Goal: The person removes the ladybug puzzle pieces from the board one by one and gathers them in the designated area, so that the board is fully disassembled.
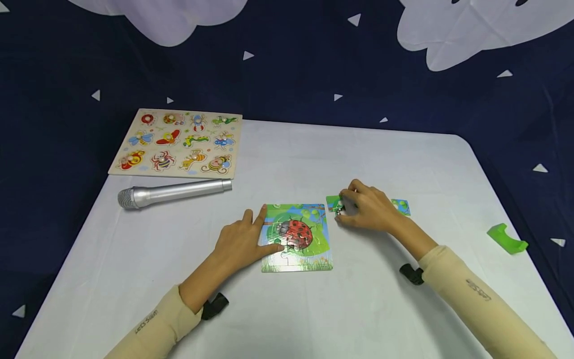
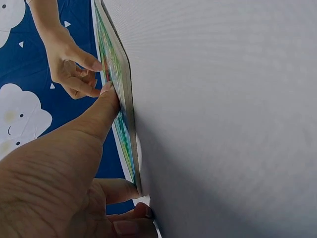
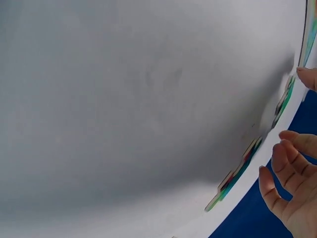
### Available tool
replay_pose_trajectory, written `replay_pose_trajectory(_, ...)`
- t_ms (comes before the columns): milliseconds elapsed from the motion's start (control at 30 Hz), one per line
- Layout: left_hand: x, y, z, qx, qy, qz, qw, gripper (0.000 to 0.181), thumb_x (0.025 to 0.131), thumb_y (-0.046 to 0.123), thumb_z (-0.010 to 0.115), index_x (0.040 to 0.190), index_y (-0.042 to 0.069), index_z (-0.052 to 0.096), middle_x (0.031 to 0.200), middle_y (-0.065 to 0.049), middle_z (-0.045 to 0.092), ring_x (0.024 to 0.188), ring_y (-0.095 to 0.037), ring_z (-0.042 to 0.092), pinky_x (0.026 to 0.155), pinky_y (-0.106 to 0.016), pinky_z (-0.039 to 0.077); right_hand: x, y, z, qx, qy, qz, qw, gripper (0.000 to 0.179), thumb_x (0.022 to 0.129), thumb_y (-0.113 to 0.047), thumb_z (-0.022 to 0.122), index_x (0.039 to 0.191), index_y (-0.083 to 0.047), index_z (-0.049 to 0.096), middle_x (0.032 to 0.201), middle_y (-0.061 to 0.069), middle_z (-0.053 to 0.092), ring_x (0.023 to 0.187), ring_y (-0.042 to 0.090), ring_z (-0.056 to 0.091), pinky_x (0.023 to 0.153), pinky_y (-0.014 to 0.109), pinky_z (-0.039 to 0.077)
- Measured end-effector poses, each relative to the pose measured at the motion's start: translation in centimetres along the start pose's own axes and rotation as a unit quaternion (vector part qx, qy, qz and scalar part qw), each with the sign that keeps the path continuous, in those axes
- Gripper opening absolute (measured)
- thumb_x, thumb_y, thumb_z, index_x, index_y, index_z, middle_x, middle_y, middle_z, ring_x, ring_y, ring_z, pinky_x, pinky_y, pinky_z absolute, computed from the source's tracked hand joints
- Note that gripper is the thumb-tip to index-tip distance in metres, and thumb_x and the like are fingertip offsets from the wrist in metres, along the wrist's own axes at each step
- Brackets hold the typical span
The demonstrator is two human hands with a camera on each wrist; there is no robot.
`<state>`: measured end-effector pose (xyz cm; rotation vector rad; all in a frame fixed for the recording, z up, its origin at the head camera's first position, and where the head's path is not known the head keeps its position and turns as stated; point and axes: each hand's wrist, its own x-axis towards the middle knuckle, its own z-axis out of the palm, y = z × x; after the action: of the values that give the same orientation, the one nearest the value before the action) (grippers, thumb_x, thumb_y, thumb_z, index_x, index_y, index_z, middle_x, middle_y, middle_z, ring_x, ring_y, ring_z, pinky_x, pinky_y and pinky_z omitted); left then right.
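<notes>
A square ladybug jigsaw puzzle [image 1: 319,239] lies flat on the white table. My left hand [image 1: 239,244] is spread at its left side, the straight thumb resting on the picture and the index finger at the top left corner. To the puzzle's right, loose puzzle pieces [image 1: 401,206] lie in a row, partly hidden under my right hand [image 1: 369,207]. In the right wrist view its thumb and fingers are parted around a loose piece [image 3: 283,104], nothing visible in their grasp. Another group of pieces [image 3: 235,173] lies below those fingers.
A wooden insect peg board [image 1: 175,144] lies at the back left, with a silver microphone [image 1: 179,193] in front of it. Near the right table edge sits a green curved block [image 1: 506,239]. A dark blue cloth with clouds [image 1: 291,60] hangs behind the table.
</notes>
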<state>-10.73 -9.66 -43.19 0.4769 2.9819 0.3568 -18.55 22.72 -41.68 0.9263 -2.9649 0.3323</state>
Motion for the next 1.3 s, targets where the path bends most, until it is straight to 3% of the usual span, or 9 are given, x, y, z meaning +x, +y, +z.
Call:
replay_pose_trajectory(133, 0.1, -0.1, 0.0, 0.004, 0.002, 0.005, 1.0000, 0.107, 0.075, 0.074, 0.068, 0.152, 0.006, 0.039, 0.108, -0.018, 0.059, 0.056, -0.018, 0.049, 0.041, -0.029, 0.036, -0.6, -1.4, -0.1, 0.022, 0.000, 0.008, 0.9997, 0.068, 0.074, -0.045, 0.085, 0.123, -0.001, 0.068, 0.103, 0.006, 0.057, 0.073, 0.017, 0.050, 0.066, 0.036, 0.044)
replay_pose_trajectory(367, -0.1, 0.2, -0.1, 0.044, 0.029, 0.013, 0.9985, 0.106, 0.073, 0.078, 0.066, 0.149, 0.007, 0.045, 0.106, -0.018, 0.062, 0.058, -0.022, 0.055, 0.040, -0.030, 0.037, -1.8, -4.6, 0.5, 0.125, -0.026, 0.016, 0.9917, 0.056, 0.073, -0.039, 0.087, 0.117, -0.006, 0.072, 0.098, 0.001, 0.054, 0.075, 0.011, 0.046, 0.063, 0.026, 0.039)
replay_pose_trajectory(633, -0.6, 3.8, 0.2, 0.067, 0.046, 0.058, 0.9950, 0.090, 0.082, 0.076, 0.057, 0.144, 0.010, 0.053, 0.121, -0.023, 0.064, 0.078, -0.031, 0.071, 0.046, -0.034, 0.050, -2.3, -6.1, 1.2, 0.145, -0.046, 0.025, 0.9881, 0.049, 0.073, -0.034, 0.088, 0.113, -0.010, 0.072, 0.094, -0.001, 0.051, 0.075, 0.008, 0.045, 0.064, 0.026, 0.040)
replay_pose_trajectory(900, -0.8, 7.1, 0.9, 0.129, 0.049, 0.037, 0.9898, 0.083, 0.085, 0.076, 0.053, 0.140, 0.014, 0.058, 0.108, -0.012, 0.064, 0.057, -0.018, 0.057, 0.042, -0.027, 0.039, -2.2, -6.5, 1.0, 0.136, -0.056, 0.025, 0.9889, 0.049, 0.074, -0.032, 0.088, 0.114, -0.008, 0.071, 0.098, 0.001, 0.053, 0.080, 0.011, 0.047, 0.068, 0.029, 0.043)
replay_pose_trajectory(1100, -0.7, 7.5, 1.3, 0.145, 0.050, 0.032, 0.9877, 0.082, 0.083, 0.077, 0.054, 0.138, 0.017, 0.061, 0.105, -0.012, 0.063, 0.049, -0.014, 0.045, 0.040, -0.025, 0.033, -1.8, -6.6, 0.9, 0.138, -0.075, 0.029, 0.9871, 0.049, 0.074, -0.033, 0.087, 0.111, -0.007, 0.069, 0.105, 0.003, 0.056, 0.088, 0.015, 0.054, 0.077, 0.036, 0.049)
replay_pose_trajectory(1300, -0.5, 7.3, 1.4, 0.157, 0.062, 0.039, 0.9849, 0.081, 0.081, 0.080, 0.053, 0.133, 0.020, 0.065, 0.104, -0.010, 0.065, 0.046, -0.012, 0.042, 0.038, -0.024, 0.030, -1.6, -6.9, 0.8, 0.137, -0.083, 0.040, 0.9863, 0.048, 0.073, -0.032, 0.088, 0.107, -0.005, 0.068, 0.107, 0.004, 0.056, 0.090, 0.018, 0.056, 0.083, 0.041, 0.050)
